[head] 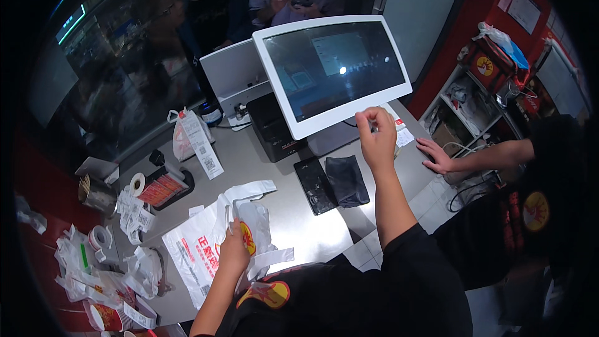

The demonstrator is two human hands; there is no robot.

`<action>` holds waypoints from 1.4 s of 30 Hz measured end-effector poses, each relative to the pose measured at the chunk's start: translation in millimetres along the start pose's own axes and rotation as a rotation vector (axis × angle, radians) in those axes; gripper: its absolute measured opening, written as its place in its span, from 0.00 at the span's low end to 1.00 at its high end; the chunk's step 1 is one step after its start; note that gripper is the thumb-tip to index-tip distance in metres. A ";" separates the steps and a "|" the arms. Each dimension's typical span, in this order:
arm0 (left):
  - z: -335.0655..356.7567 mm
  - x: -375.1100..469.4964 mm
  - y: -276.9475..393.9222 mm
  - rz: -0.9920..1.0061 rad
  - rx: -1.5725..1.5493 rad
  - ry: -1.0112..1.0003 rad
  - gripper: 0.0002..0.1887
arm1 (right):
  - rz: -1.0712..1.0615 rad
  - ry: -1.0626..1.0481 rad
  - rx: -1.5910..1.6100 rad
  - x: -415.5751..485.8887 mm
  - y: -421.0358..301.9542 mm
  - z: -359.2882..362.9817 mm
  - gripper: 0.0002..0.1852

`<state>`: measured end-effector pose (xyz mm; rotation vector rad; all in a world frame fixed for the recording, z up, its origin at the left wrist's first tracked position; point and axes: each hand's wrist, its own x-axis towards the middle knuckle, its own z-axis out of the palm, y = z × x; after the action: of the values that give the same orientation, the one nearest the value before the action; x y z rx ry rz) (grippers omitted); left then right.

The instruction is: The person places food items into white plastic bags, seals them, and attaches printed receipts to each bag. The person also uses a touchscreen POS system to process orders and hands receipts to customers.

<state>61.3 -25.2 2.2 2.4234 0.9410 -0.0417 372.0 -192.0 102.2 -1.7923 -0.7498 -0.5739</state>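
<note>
My left hand (234, 249) grips a white plastic carrier bag (187, 243) with red writing and a yellow-and-red logo. The bag lies crumpled at the near edge of the counter, its handles spread out. My right hand (378, 138) is raised just below the lower right edge of a white-framed touchscreen monitor (338, 68). Its fingers are loosely curled, with a gap to the thumb and nothing seen in them. A black smartphone (316, 186) and a folded dark cloth (346, 181) lie on the counter left of my right forearm.
A black receipt printer (271, 126) stands behind the phone. A tied bag (182, 138) carries a long receipt (203, 145). Bags (82, 267), a metal cup of skewers (97, 194) and paper cups (110, 317) crowd the left. A co-worker's hand (435, 155) rests at the right edge. People stand beyond the glass.
</note>
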 end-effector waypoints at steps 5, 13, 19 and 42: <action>20.5 7.8 -25.3 0.114 -0.030 -0.099 0.20 | -0.166 0.057 -0.209 54.0 42.6 10.1 0.12; 12.7 -13.7 -7.7 -0.040 -0.036 -0.309 0.44 | -0.116 -0.058 -0.433 84.5 86.7 24.1 0.17; 19.0 -2.1 -20.3 -0.072 -0.123 -0.442 0.56 | -0.232 0.035 -0.418 99.0 86.6 10.7 0.19; 30.4 -7.6 -35.2 0.034 -0.279 -0.330 0.54 | -0.338 -0.209 -0.024 -11.8 22.9 34.4 0.13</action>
<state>38.1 -23.3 -38.7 2.0925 0.7040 -0.2711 381.6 -167.6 68.1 -1.7767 -1.2088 -0.6229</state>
